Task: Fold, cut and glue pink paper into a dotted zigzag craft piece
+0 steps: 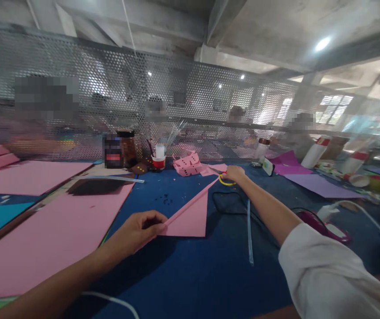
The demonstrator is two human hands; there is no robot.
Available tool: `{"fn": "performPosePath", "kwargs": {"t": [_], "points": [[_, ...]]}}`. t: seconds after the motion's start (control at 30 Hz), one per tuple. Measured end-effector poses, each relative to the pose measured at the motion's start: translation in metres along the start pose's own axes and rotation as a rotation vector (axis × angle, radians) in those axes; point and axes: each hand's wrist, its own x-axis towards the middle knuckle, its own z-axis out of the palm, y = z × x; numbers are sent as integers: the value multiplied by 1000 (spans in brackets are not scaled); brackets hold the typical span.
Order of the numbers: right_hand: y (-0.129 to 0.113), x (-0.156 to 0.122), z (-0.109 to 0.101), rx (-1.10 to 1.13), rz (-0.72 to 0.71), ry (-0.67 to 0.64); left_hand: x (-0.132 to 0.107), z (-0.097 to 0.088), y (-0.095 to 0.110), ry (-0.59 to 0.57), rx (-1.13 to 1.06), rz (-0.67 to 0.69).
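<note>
My left hand pinches the lower left corner of a pink paper triangle with a narrow folded strip along its long slanted edge. The paper is raised a little over the blue tabletop. Farther off, my right hand is closed around scissors with a yellow handle. Their blades point left, over small pink paper pieces. The triangle's upper tip reaches close to the scissors; whether it touches them I cannot tell. A pink paper shape with black dots stands just left of the scissors.
Large pink sheets lie at the left, a dark sheet on them. Behind stand a brown jar and a red-and-white cup. A clear glue stick, cables and a magenta device lie right. Perforated metal screen at back.
</note>
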Motion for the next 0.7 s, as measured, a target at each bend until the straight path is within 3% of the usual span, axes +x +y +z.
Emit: {"fn": "performPosePath", "kwargs": {"t": [0.17,0.3,0.43,0.5,0.6,0.7], "points": [[-1,0,7,79,-37,89,4,-2,-8,41,-131,-63],[-2,-14,-14,211,-156,262,4,-2,-5,42,-165,-124],[-13,-59,-49,371,-367,446,2,-3,1,48,-77,-86],[-23,-95,-57,497,-577,546,0,-3,5,38,-24,-65],[-41,-146,-49,422,-956,381,-4,-3,9,11,-3,-29],[-53,-172,-29,215,-1050,212,-6,-2,10,-16,11,6]]}}
